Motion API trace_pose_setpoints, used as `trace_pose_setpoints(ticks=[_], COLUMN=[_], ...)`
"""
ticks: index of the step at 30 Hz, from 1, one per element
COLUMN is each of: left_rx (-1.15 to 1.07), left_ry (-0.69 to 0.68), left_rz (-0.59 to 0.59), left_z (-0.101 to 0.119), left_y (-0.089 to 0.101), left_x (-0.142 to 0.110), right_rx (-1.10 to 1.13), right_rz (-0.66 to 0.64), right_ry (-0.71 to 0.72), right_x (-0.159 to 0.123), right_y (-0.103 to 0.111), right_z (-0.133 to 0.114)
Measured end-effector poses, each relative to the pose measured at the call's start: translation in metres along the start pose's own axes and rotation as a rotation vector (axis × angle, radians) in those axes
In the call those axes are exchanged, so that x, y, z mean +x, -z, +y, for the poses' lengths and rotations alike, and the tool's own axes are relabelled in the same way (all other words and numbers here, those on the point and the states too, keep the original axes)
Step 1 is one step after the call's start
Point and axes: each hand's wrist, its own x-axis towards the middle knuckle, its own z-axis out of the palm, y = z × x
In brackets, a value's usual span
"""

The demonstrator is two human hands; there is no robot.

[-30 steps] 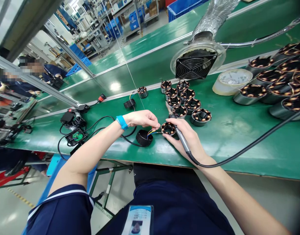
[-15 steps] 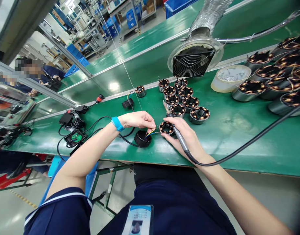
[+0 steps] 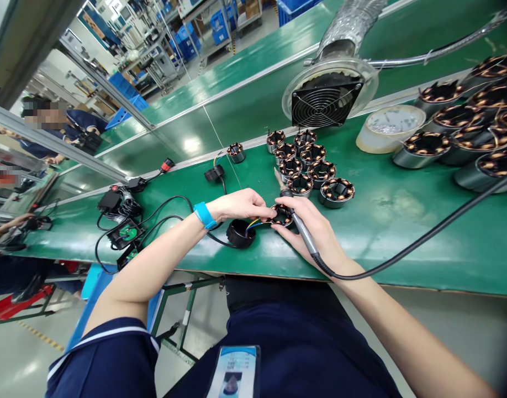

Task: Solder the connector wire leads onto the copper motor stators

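My right hand (image 3: 320, 229) grips a soldering iron (image 3: 305, 232), its tip pointing away toward the grouped stators. The thumb and fingers of that same hand also steady a copper-wound motor stator (image 3: 281, 221) on the bench. My left hand (image 3: 250, 203), with a blue band at the wrist, is closed in a pinch at the stator's left rim, on thin wire ends. Yellow and blue lead wires (image 3: 252, 223) run from a round black housing (image 3: 238, 236) toward the stator. The exact wire between the left fingertips is partly hidden.
Several stators (image 3: 337, 190) stand behind my right hand, larger ones (image 3: 422, 148) at the right. A fan with a duct (image 3: 323, 105) and a whitish tape roll (image 3: 389, 130) are behind. Black cables and connector boxes (image 3: 127, 232) lie left. A co-worker (image 3: 77, 124) sits far left.
My left hand has moved right, from beside the wires to the stator's rim. The right hand, iron and stator stay nearly in place.
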Motion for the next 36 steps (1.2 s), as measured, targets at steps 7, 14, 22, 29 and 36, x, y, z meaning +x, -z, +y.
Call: trace_pose_setpoints(ticks=[7, 14, 22, 29, 36], left_rx=[-0.203, -0.237, -0.31, -0.298, -0.232], left_ry=[0.094, 0.1, 0.137, 0.125, 0.117], left_rz=[-0.1, -0.107, -0.159, -0.076, -0.161], left_z=[-0.005, -0.013, -0.017, -0.022, -0.027], left_y=[0.002, 0.005, 0.009, 0.006, 0.01], left_x=[-0.001, -0.007, -0.014, -0.013, -0.019], right_rx=[0.007, 0.012, 0.018, 0.013, 0.022], right_rz=[-0.004, -0.011, -0.016, -0.018, -0.035], right_ry=[-0.004, 0.008, 0.002, 0.005, -0.006], right_x=[0.0, 0.0, -0.001, 0.0, -0.001], right_y=[0.0, 0.0, -0.001, -0.001, -0.001], right_z=[0.0, 0.0, 0.0, 0.001, 0.0])
